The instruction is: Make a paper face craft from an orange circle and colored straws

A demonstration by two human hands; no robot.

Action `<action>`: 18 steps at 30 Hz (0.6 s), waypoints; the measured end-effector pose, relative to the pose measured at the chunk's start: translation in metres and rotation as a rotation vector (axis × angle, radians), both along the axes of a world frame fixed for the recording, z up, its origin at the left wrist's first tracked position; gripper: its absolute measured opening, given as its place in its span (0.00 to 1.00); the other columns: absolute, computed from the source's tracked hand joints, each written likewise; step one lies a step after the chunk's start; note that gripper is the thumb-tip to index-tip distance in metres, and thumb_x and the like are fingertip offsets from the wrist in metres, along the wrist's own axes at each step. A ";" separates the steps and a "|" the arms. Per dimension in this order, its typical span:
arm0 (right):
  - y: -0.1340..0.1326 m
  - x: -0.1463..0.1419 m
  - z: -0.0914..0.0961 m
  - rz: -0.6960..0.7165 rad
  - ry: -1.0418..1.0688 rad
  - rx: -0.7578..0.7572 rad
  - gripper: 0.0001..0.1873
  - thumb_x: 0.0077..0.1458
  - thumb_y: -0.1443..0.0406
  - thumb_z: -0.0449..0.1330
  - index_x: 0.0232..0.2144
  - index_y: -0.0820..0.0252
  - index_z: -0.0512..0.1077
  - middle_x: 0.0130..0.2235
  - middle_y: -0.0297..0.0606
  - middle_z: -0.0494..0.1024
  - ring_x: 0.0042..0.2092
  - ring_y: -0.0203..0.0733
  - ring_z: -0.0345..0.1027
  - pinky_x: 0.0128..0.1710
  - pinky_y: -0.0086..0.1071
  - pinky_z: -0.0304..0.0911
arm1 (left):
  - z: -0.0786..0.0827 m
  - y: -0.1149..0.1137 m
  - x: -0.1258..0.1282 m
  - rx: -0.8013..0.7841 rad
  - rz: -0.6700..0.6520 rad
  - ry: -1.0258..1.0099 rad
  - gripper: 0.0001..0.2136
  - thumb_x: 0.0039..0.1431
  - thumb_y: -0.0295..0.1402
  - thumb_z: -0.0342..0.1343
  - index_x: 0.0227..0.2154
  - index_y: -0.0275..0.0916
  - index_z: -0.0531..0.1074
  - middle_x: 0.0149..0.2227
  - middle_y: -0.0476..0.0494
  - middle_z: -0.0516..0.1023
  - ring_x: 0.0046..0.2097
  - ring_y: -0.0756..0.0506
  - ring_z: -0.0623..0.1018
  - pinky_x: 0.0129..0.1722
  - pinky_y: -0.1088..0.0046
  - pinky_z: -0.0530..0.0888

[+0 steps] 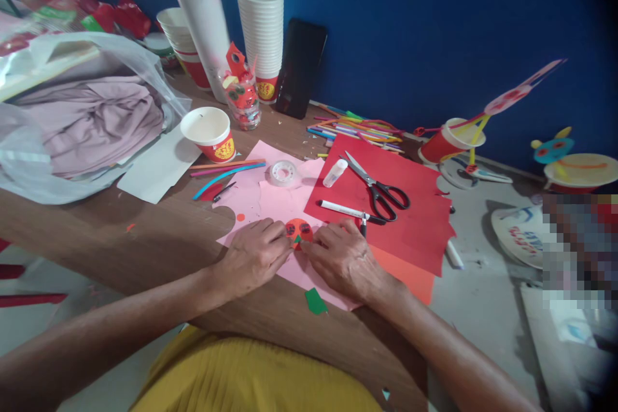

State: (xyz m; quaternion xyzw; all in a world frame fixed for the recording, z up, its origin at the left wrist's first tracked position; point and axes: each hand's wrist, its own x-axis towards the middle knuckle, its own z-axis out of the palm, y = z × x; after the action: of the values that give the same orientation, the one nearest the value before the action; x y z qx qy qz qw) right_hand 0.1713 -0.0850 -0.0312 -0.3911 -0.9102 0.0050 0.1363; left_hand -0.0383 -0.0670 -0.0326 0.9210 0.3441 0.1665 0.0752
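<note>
A: How far along are we?

B: Nearest us, a green scrap (316, 301) lies on the table (145, 232). Beyond it, our left hand (258, 246) and right hand (342, 254) meet at the orange disc (298, 224), above the pink paper (294, 273).

A: Are we gripping it?

B: Our fingertips touch its edges; pinching or only pressing, we cannot tell.

A: What's done?

B: Two dark-marked eyes and a green piece (297, 239) sit on it, so we'd judge it mostly made.

A: And left?

B: Perhaps fixing that piece. Farther off, our scissors (371, 181) lie unused; the paper cup (217, 153) shows no eyes.
</note>
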 end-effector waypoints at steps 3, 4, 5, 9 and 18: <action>0.001 0.000 0.001 0.003 -0.011 0.007 0.10 0.55 0.69 0.52 0.35 0.56 0.72 0.30 0.37 0.69 0.32 0.40 0.58 0.38 0.37 0.47 | 0.001 0.000 0.000 0.006 -0.007 -0.005 0.10 0.60 0.28 0.48 0.29 0.37 0.74 0.29 0.44 0.70 0.32 0.48 0.68 0.31 0.71 0.64; 0.001 0.000 0.001 0.004 -0.011 0.010 0.10 0.55 0.69 0.52 0.35 0.56 0.72 0.30 0.37 0.69 0.32 0.40 0.58 0.38 0.37 0.47 | 0.001 0.000 0.000 0.007 -0.009 -0.006 0.10 0.60 0.28 0.48 0.29 0.37 0.74 0.29 0.44 0.70 0.32 0.48 0.68 0.31 0.71 0.64; 0.001 0.001 0.001 0.006 -0.010 0.012 0.10 0.55 0.69 0.52 0.35 0.56 0.73 0.30 0.37 0.69 0.32 0.40 0.58 0.38 0.37 0.47 | 0.001 0.001 0.000 0.007 -0.009 -0.006 0.10 0.60 0.28 0.48 0.29 0.37 0.74 0.29 0.44 0.70 0.32 0.48 0.68 0.31 0.71 0.64; 0.001 0.000 0.000 0.005 -0.004 -0.001 0.10 0.55 0.69 0.52 0.35 0.57 0.73 0.30 0.37 0.68 0.32 0.40 0.58 0.38 0.37 0.47 | 0.000 0.001 0.000 -0.004 -0.005 -0.008 0.09 0.60 0.28 0.48 0.29 0.37 0.73 0.29 0.44 0.70 0.32 0.49 0.68 0.31 0.72 0.65; 0.001 -0.002 0.000 -0.006 0.006 -0.005 0.10 0.56 0.69 0.52 0.35 0.56 0.73 0.29 0.37 0.68 0.32 0.39 0.58 0.39 0.37 0.48 | -0.002 0.000 -0.001 0.058 -0.009 0.030 0.09 0.60 0.27 0.47 0.34 0.38 0.73 0.29 0.45 0.68 0.31 0.49 0.67 0.30 0.71 0.64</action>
State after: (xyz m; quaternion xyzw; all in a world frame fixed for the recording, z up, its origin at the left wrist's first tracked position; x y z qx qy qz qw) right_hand 0.1697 -0.0842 -0.0310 -0.3940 -0.9087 0.0082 0.1378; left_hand -0.0390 -0.0673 -0.0346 0.9268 0.3359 0.1623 0.0439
